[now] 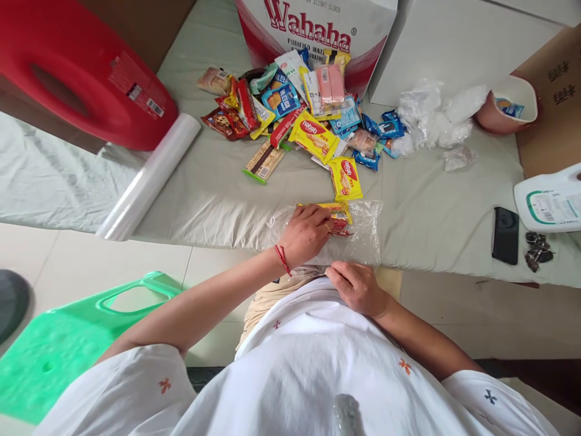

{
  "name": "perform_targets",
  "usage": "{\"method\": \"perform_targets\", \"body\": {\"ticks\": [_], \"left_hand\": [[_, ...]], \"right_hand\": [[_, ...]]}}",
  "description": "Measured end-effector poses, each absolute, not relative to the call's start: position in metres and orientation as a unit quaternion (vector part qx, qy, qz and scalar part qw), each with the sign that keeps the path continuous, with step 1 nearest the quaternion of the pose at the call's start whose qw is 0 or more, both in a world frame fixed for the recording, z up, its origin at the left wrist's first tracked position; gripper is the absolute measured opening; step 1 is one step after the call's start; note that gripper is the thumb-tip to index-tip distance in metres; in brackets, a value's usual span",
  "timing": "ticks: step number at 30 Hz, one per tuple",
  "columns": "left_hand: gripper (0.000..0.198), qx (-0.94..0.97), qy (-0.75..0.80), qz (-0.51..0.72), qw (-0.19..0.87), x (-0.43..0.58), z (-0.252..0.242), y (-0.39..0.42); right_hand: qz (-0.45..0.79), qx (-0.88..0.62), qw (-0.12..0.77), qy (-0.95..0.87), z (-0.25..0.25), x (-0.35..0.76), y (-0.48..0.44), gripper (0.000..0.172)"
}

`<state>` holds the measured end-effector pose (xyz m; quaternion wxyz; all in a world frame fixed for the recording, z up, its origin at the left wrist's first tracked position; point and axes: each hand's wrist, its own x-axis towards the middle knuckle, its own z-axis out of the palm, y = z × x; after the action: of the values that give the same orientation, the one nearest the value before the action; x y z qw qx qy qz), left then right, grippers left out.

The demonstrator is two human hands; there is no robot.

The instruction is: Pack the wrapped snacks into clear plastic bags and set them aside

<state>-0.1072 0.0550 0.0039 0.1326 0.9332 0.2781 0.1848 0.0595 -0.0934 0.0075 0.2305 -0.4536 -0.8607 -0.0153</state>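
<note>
A sheet of clear plastic film (365,233) lies along the table's front edge and hangs a little over it. On the film sit several small snack packets (340,213) in yellow and red wrappers. My left hand (306,235), with a red string on the wrist and a ring, curls over these packets from the left and covers part of them. Closer to my body, my right hand (358,289) is closed in a pinch on the near edge of the film. A yellow Nabati wafer packet (346,178) lies just beyond the film.
A pile of mixed snacks (281,97) rests against a Wahaha carton (318,24). On the left are a film roll (147,178) and a red jug (91,66). To the right are crumpled plastic (436,115), a pink bin (508,112), a phone (505,236) and keys (538,251).
</note>
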Motion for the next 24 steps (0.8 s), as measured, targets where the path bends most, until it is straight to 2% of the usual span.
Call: {"method": "perform_targets", "body": {"ticks": [5, 10, 13, 17, 20, 24], "left_hand": [[0.022, 0.916, 0.302, 0.202, 0.17, -0.105, -0.001, 0.05], [0.025, 0.903, 0.248, 0.213, 0.279, -0.108, 0.006, 0.062], [0.031, 0.893, 0.222, 0.18, 0.347, -0.115, 0.016, 0.073], [0.053, 0.873, 0.234, 0.137, 0.405, -0.124, 0.023, 0.084], [0.063, 0.882, 0.245, 0.128, 0.382, -0.126, 0.022, 0.088], [0.065, 0.88, 0.276, 0.141, 0.36, -0.13, 0.019, 0.087]], "right_hand": [[0.018, -0.483, 0.263, -0.835, 0.016, 0.063, -0.083, 0.024], [0.029, -0.6, 0.287, -0.746, 0.028, 0.061, -0.05, 0.019], [0.025, -0.631, 0.234, -0.739, 0.031, 0.06, -0.029, 0.026], [0.032, -0.697, 0.152, -0.7, 0.03, 0.061, 0.0, 0.033], [0.077, -0.705, 0.1, -0.697, 0.03, 0.062, 0.021, 0.034], [0.141, -0.689, 0.051, -0.709, 0.029, 0.057, 0.04, 0.033]]}}
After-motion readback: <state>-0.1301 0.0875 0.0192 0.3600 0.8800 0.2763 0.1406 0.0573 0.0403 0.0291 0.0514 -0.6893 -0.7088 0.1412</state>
